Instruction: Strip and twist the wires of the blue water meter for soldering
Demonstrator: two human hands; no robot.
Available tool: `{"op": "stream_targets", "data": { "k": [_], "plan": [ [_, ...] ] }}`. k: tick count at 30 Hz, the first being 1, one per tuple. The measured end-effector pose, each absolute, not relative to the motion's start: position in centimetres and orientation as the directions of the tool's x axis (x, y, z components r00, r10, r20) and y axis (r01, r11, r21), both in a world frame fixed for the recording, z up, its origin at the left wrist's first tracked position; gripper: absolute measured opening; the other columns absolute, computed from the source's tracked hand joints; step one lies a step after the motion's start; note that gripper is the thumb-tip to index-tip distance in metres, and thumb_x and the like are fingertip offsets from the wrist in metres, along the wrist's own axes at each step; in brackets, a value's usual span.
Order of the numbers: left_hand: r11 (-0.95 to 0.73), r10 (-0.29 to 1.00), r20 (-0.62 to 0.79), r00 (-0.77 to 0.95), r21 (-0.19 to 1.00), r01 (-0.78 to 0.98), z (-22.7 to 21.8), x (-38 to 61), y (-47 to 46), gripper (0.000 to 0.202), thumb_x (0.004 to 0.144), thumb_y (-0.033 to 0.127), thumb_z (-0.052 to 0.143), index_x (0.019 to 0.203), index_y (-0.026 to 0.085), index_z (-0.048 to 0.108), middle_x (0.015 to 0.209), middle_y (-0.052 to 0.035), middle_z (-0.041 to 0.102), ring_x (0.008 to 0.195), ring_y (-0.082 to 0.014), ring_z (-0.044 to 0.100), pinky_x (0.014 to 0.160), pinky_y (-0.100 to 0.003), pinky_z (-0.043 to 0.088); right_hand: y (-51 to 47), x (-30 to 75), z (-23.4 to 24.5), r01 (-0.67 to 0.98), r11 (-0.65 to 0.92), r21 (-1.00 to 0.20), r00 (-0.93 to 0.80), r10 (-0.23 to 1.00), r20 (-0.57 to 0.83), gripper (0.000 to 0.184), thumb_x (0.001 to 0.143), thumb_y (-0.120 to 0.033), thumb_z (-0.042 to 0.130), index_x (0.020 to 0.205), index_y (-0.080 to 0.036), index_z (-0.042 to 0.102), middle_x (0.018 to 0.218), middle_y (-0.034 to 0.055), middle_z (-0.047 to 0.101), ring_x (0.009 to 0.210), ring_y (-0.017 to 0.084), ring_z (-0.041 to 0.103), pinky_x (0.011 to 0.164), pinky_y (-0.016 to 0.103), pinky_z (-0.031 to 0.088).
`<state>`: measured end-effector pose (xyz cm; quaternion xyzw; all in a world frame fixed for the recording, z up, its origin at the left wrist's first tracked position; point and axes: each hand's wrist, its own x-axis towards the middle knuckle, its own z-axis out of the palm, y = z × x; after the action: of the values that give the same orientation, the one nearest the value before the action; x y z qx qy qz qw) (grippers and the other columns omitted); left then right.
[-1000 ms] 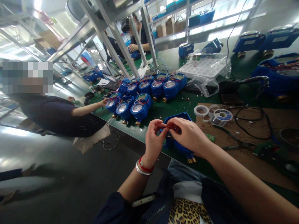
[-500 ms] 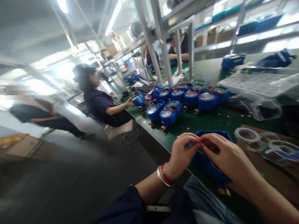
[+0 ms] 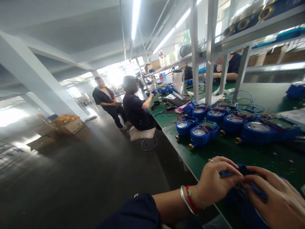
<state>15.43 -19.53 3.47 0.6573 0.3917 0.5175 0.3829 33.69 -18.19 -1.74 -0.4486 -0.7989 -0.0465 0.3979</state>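
A blue water meter (image 3: 246,208) lies at the bench edge under my two hands, mostly covered by them. My left hand (image 3: 218,181), with a ring on one finger and bangles at the wrist, is closed in a pinch above the meter's housing. Touching its fingertips from the other side, my right hand (image 3: 274,194) is closed in a pinch as well. Whatever sits between the fingertips is too small and too hidden to name. Thin wires show faintly just below the fingers.
Several blue water meters (image 3: 200,133) with loose wires stand on the green bench (image 3: 221,156) ahead. Metal shelf posts (image 3: 211,51) rise behind them. A keyboard (image 3: 177,101) lies farther along. One co-worker (image 3: 135,108) sits at the bench, another person (image 3: 107,101) farther off.
My view has swung left, so the bench, meters and hands sit farther right in the picture. Both hands stay pinched together over the same meter. The seated co-worker now holds a blue meter raised.
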Motion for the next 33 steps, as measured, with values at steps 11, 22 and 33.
{"op": "stream_targets", "data": {
  "k": [11, 22, 33],
  "plan": [
    [-0.411, 0.906, 0.371, 0.202, 0.885, 0.219, 3.7, 15.7, -19.9, 0.033, 0.082, 0.048, 0.066, 0.078, 0.016, 0.069, 0.080, -0.0073, 0.064, 0.079, -0.0184, 0.058, 0.073, -0.030, 0.046, -19.6, 32.9, -0.9, 0.702, 0.561, -0.438, -0.255, 0.773, 0.581, 0.040, 0.091, -0.056, 0.039, 0.091, -0.024, 0.064, 0.119, 0.0094, 0.061, 0.097, 0.028, 0.062, 0.087, 0.048, 0.049],
    [-0.313, 0.939, 0.248, 0.237, 0.901, 0.299, 4.1, 15.6, -20.8, 0.015, 0.085, 0.030, 0.062, 0.089, 0.016, 0.067, 0.082, -0.0038, 0.066, 0.075, -0.0151, 0.059, 0.070, -0.025, 0.046, -20.0, 32.7, -1.0, 0.744, 0.517, -0.422, -0.219, 0.787, 0.577, 0.053, 0.095, -0.059, 0.030, 0.089, -0.021, 0.067, 0.120, 0.0097, 0.060, 0.101, 0.026, 0.062, 0.087, 0.045, 0.051],
    [-0.256, 0.940, 0.132, 0.316, 0.884, 0.392, 5.5, 14.8, -20.6, 0.014, 0.083, 0.027, 0.062, 0.087, 0.015, 0.066, 0.081, -0.0027, 0.063, 0.075, -0.0152, 0.057, 0.069, -0.025, 0.043, -20.8, 32.3, -0.1, 0.707, 0.520, -0.479, -0.172, 0.784, 0.597, 0.032, 0.096, -0.044, 0.042, 0.090, -0.020, 0.064, 0.116, 0.0083, 0.060, 0.101, 0.024, 0.060, 0.088, 0.042, 0.051]
  ]
}}
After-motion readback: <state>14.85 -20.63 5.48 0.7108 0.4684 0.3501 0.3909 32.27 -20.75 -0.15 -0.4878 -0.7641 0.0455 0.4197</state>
